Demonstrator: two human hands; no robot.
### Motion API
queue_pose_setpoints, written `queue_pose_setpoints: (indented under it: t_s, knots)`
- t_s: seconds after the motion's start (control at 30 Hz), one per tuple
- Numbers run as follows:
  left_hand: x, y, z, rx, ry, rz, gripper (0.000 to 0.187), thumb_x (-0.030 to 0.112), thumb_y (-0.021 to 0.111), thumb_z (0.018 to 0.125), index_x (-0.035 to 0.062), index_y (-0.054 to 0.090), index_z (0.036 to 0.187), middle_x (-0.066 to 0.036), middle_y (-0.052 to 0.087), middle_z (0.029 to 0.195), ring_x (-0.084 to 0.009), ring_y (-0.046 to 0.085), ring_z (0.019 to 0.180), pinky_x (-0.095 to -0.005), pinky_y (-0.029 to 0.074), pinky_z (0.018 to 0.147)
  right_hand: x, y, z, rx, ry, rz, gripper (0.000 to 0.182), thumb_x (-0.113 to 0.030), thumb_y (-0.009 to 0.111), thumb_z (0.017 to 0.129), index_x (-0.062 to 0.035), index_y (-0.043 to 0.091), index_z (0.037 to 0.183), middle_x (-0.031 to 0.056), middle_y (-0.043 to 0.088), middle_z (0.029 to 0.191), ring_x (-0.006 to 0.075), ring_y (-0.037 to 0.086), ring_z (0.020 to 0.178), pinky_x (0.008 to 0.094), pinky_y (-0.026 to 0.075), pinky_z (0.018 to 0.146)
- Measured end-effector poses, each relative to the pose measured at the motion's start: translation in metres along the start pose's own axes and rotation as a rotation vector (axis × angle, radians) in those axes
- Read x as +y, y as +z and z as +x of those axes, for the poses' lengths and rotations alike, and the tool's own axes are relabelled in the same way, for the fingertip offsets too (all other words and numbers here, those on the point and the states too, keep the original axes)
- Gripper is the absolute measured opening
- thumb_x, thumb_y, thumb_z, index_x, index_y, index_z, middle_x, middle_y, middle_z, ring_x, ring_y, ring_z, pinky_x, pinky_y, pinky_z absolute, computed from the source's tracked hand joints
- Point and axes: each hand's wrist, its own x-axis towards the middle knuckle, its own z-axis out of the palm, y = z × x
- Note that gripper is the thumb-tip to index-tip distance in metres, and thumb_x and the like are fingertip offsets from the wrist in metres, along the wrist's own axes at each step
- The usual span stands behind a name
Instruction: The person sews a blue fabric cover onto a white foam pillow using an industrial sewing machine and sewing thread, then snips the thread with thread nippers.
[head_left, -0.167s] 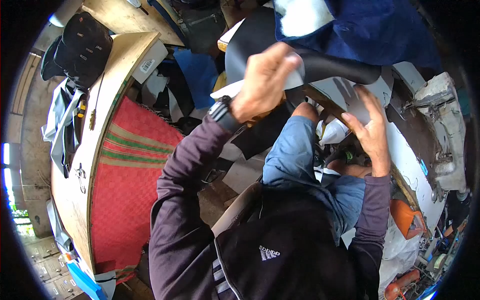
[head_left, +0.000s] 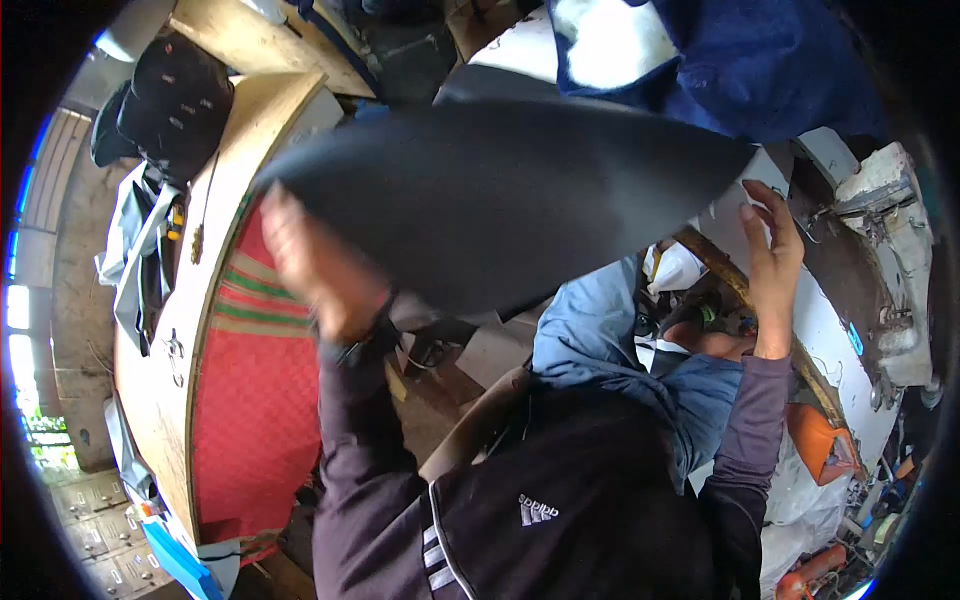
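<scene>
You have the large dark grey flexible sheet [head_left: 500, 190] spread wide and lifted in front of you, so the step in hand looks like opening it out and turning it over the work surface. Your left hand [head_left: 320, 270] is closed on the sheet's lower left edge, blurred but clearly pinching the material. Your right hand [head_left: 770, 250] stands open at the sheet's pointed right end, fingers straight and spread; you cannot tell whether they press the tip or only rest beside it against the white panel [head_left: 810, 320]. The sheet spans from the curved plywood tabletop [head_left: 170, 340] on your left across to that white panel on your right, hanging above your blue-jeaned knee [head_left: 590, 320]. By my judgement the next move calls for a firm catch on the right tip before you draw the sheet flat, since 1 gripped edge leaves the far end free to fold. Room is tight: above the sheet hangs a dark blue fleece cloth [head_left: 770, 70], the red woven mat with green stripes [head_left: 250, 380] sits just beside your left wrist along the tabletop's inner edge, and the rusted metal bracket [head_left: 885, 250] lies near the panel's right edge. The clearest open space is downward, toward your lap.
</scene>
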Motion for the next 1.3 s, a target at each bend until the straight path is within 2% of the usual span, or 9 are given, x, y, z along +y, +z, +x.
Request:
queue_pose_setpoints:
  t_s: [0.1, 0.2, 0.47, 0.67, 0.8, 0.97, 1.03, 1.13, 1.3]
  knots:
    - [0.008, -0.068, 0.006, -0.034, -0.160, 0.163, 0.025, 0.020, 0.059, 0.113, 0.0000, 0.062, 0.098, -0.006, 0.060, 0.095, -0.0211, 0.054, 0.086, -0.0418, 0.045, 0.076, 0.041, 0.008, -0.009, 0.132, 0.191, 0.522, 0.027, -0.019, 0.072, 0.111, 0.0014, 0.075, 0.127, 0.0051, 0.077, 0.118, 0.0120, 0.067, 0.115, 0.0302, 0.053, 0.100]
    - [-0.050, -0.103, -0.038, -0.224, -0.344, 0.338, 0.033, 0.015, 0.062, 0.112, 0.0023, 0.054, 0.082, 0.000, 0.046, 0.074, -0.0150, 0.036, 0.071, -0.0392, 0.035, 0.064, 0.043, 0.006, -0.013, 0.054, 0.187, 0.132, 0.023, -0.020, 0.068, 0.113, 0.0005, 0.074, 0.122, 0.0020, 0.076, 0.112, 0.0093, 0.065, 0.106, 0.0292, 0.052, 0.095]
    - [-0.305, -0.039, -0.224, -0.713, -0.326, 0.593, 0.026, 0.030, 0.070, 0.106, 0.0080, 0.082, 0.110, -0.021, 0.081, 0.101, -0.0423, 0.079, 0.098, -0.0515, 0.061, 0.084, -0.015, 0.019, -0.004, 0.006, 0.080, 0.128, 0.017, -0.009, 0.072, 0.107, 0.0026, 0.073, 0.120, 0.0101, 0.079, 0.105, 0.0152, 0.074, 0.099, 0.0313, 0.057, 0.092]
    - [-0.043, 0.128, 0.011, -0.542, 0.040, -0.042, 0.010, 0.003, 0.067, 0.103, -0.0018, 0.067, 0.094, -0.011, 0.065, 0.078, -0.0143, 0.062, 0.070, -0.0345, 0.051, 0.064, -0.096, 0.017, 0.027, 0.046, -0.230, -0.047, 0.044, -0.010, 0.079, 0.101, -0.0033, 0.069, 0.142, 0.0129, 0.077, 0.083, 0.0235, 0.077, 0.075, 0.0370, 0.061, 0.074]
    - [-0.066, 0.263, 0.136, -0.563, -0.069, -0.243, 0.039, 0.027, 0.063, 0.116, 0.0026, 0.060, 0.146, -0.006, 0.070, 0.105, -0.0122, 0.062, 0.087, -0.0316, 0.055, 0.073, -0.131, 0.037, 0.068, -0.052, -0.357, -0.371, 0.031, -0.013, 0.075, 0.102, -0.0074, 0.071, 0.132, 0.0167, 0.075, 0.079, 0.0374, 0.077, 0.074, 0.0479, 0.060, 0.069]
    - [-0.141, 0.404, 0.217, -0.553, 0.131, -0.087, 0.048, 0.031, 0.061, 0.112, -0.0004, 0.062, 0.149, -0.031, 0.067, 0.144, -0.0462, 0.063, 0.136, -0.0492, 0.050, 0.113, -0.094, 0.009, 0.050, 0.075, -0.325, -0.348, 0.006, -0.013, 0.066, 0.104, -0.0080, 0.064, 0.101, 0.0186, 0.072, 0.079, 0.0433, 0.073, 0.077, 0.0541, 0.058, 0.072]
    - [-0.158, 0.402, 0.216, -0.594, 0.464, 0.153, 0.044, 0.031, 0.066, 0.109, -0.0020, 0.070, 0.139, -0.033, 0.070, 0.137, -0.0467, 0.066, 0.132, -0.0514, 0.053, 0.110, -0.070, -0.020, 0.034, 0.133, -0.261, -0.284, 0.006, -0.012, 0.065, 0.104, -0.0057, 0.064, 0.104, 0.0226, 0.074, 0.091, 0.0451, 0.074, 0.086, 0.0542, 0.057, 0.073]
    - [-0.070, 0.347, 0.179, -0.543, 0.116, -0.030, 0.040, 0.029, 0.068, 0.109, -0.0059, 0.073, 0.129, -0.033, 0.076, 0.115, -0.0484, 0.072, 0.114, -0.0486, 0.054, 0.102, -0.038, -0.052, 0.020, 0.201, -0.061, -0.235, 0.009, -0.012, 0.067, 0.104, -0.0032, 0.067, 0.103, 0.0217, 0.074, 0.085, 0.0440, 0.074, 0.077, 0.0498, 0.056, 0.068]
    - [0.008, 0.209, 0.080, -0.615, -0.027, -0.038, 0.031, 0.022, 0.070, 0.112, -0.0067, 0.069, 0.123, -0.011, 0.067, 0.095, -0.0125, 0.058, 0.093, -0.0306, 0.051, 0.086, 0.007, -0.099, 0.009, 0.408, 0.025, -0.360, 0.008, -0.012, 0.069, 0.102, -0.0049, 0.067, 0.099, 0.0173, 0.069, 0.071, 0.0356, 0.074, 0.065, 0.0453, 0.053, 0.061]
